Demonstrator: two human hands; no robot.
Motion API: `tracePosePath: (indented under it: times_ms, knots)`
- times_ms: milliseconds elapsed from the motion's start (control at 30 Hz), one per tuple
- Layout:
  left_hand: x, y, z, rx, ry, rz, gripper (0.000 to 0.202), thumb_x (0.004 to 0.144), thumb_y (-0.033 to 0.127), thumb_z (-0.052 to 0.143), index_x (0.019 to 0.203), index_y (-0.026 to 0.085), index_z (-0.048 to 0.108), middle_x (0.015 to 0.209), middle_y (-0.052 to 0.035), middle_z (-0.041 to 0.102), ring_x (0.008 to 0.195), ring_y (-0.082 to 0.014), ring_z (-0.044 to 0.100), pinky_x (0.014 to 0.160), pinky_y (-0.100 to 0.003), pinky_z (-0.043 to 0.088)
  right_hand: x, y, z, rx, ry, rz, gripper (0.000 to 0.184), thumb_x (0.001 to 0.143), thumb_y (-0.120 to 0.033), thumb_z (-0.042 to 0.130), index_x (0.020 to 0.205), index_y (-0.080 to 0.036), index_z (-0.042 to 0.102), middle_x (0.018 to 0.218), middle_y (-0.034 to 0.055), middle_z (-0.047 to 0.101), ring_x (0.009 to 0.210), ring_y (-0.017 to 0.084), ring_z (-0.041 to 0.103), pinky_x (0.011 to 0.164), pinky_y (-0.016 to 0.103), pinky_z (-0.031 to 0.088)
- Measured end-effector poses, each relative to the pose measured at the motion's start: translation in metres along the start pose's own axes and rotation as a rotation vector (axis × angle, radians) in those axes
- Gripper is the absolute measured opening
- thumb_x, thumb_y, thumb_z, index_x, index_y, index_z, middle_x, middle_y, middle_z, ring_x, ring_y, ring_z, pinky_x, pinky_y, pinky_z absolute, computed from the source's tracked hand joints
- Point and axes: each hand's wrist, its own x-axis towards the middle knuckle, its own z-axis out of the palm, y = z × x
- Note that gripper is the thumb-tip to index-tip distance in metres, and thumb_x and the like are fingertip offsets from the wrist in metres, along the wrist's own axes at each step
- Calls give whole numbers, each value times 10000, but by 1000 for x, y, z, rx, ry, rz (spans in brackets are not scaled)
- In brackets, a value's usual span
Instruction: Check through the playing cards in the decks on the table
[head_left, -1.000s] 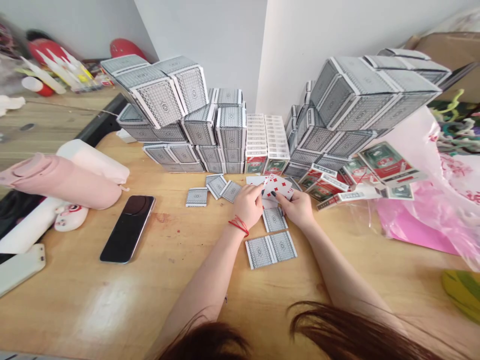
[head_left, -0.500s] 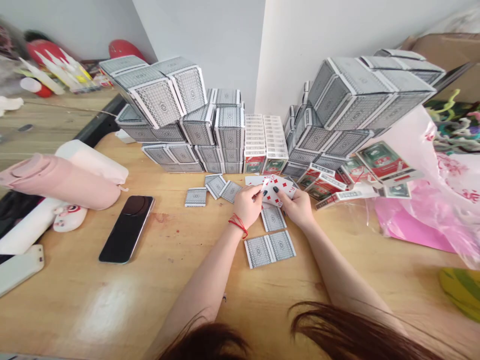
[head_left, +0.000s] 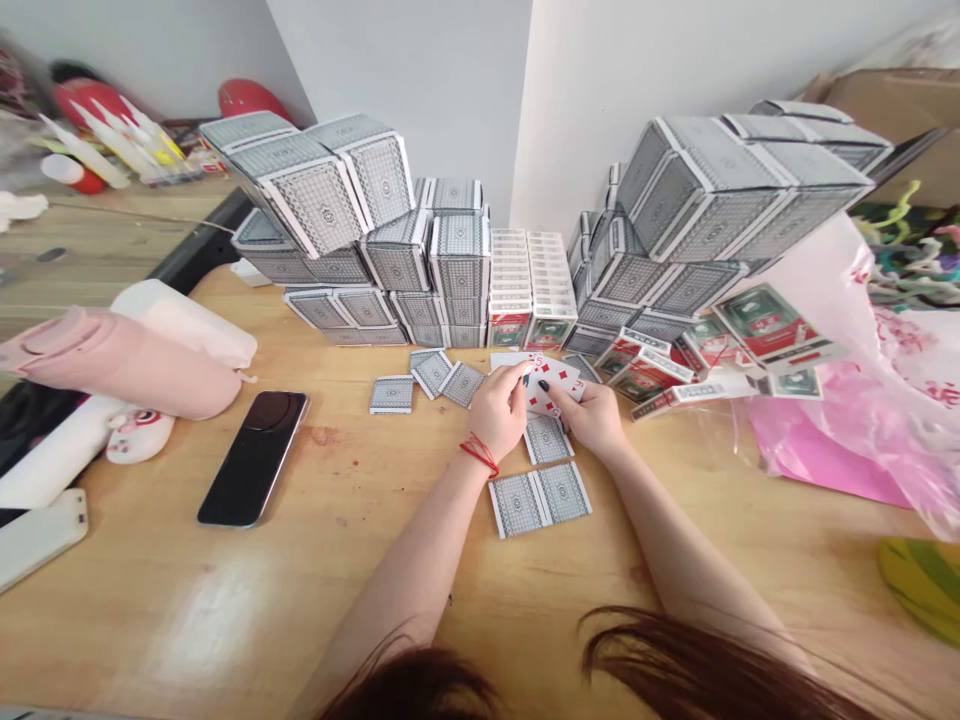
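Note:
My left hand (head_left: 499, 410) and my right hand (head_left: 596, 415) meet over the middle of the wooden table (head_left: 262, 580), both closed on a small fan of face-up playing cards (head_left: 553, 378) with red pips. A red cord circles my left wrist. Just below my hands lies a face-down pile (head_left: 547, 438), and nearer me two face-down piles (head_left: 540, 497) sit side by side. Three more face-down piles (head_left: 427, 380) lie to the left of my hands.
Stacks of grey-backed card boxes (head_left: 352, 220) line the wall at the back, with taller stacks (head_left: 712, 200) at the right. Red and green card packs (head_left: 720, 350) spill beside a pink plastic bag (head_left: 862, 400). A black phone (head_left: 255, 455) and pink bottle (head_left: 112, 360) lie left.
The fan of cards has been drawn slightly closer together between my hands; my left thumb now sits over its top. The piles on the table have not moved.

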Motion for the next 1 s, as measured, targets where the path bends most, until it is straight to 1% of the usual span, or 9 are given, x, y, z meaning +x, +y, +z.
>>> tracePosePath:
  times_ms: [100, 167, 300, 433, 567, 700, 833, 900, 1000]
  knots:
    - [1, 2, -3, 26, 47, -12, 213, 830, 163, 429, 975, 177, 584, 885, -52, 652, 771, -120, 598, 732, -253, 489, -2, 0, 1, -64, -1, -50, 451, 738, -461, 527, 406, -163, 461, 373, -22, 450, 369, 94, 399, 369, 217, 280]
    - [2, 3, -4, 54, 81, -5, 175, 820, 178, 453, 923, 174, 595, 830, -44, 654, 754, -118, 597, 729, -253, 484, -4, 1, 3, -141, 52, -120, 415, 750, -446, 521, 451, -160, 539, 403, -9, 502, 388, 111, 443, 384, 223, 305]
    - [2, 5, -5, 94, 155, 31, 109, 799, 190, 488, 832, 169, 589, 763, -39, 642, 765, -123, 592, 723, -251, 469, -10, 1, 7, -286, 130, -329, 280, 801, -360, 489, 735, -186, 698, 627, 37, 671, 531, 150, 585, 501, 234, 411]
    - [0, 7, -3, 107, 224, 48, 72, 789, 191, 504, 773, 167, 570, 709, -34, 621, 754, -128, 583, 711, -256, 456, -12, 0, 9, -413, 132, -475, 276, 835, -282, 463, 1009, -211, 664, 775, 50, 705, 589, 125, 617, 567, 212, 428]
    - [-1, 7, -1, 110, 247, 75, 83, 787, 191, 512, 762, 164, 587, 712, -43, 626, 736, -135, 572, 704, -264, 449, -14, 0, 12, -481, 161, -539, 278, 832, -259, 480, 1040, -192, 652, 739, 49, 703, 551, 104, 603, 552, 197, 413]
    - [2, 7, -4, -28, 189, 21, 147, 805, 214, 497, 842, 169, 632, 774, -52, 644, 751, -137, 565, 738, -279, 445, -13, -2, 13, -298, 199, -396, 276, 825, -318, 476, 773, -158, 694, 586, 27, 652, 486, 114, 562, 477, 204, 395]
    - [7, 9, -11, -364, 69, -173, 188, 802, 281, 518, 774, 166, 664, 780, -47, 642, 744, -134, 560, 713, -266, 431, -11, -7, 8, -57, 121, -141, 434, 782, -409, 522, 425, -162, 505, 360, -19, 456, 357, 91, 416, 389, 215, 318]
    - [9, 9, -13, -538, 8, -318, 215, 781, 320, 547, 713, 156, 669, 739, -38, 632, 732, -132, 553, 688, -256, 414, -10, -10, 5, 75, 15, -54, 477, 766, -423, 543, 378, -168, 434, 334, -23, 432, 337, 81, 388, 388, 216, 319]
    - [11, 8, -13, -829, -92, -500, 209, 723, 345, 615, 782, 158, 689, 774, -36, 643, 757, -140, 563, 683, -250, 401, -9, -13, 1, 202, -62, 5, 485, 759, -438, 554, 373, -166, 446, 324, -18, 437, 329, 80, 388, 387, 219, 314]
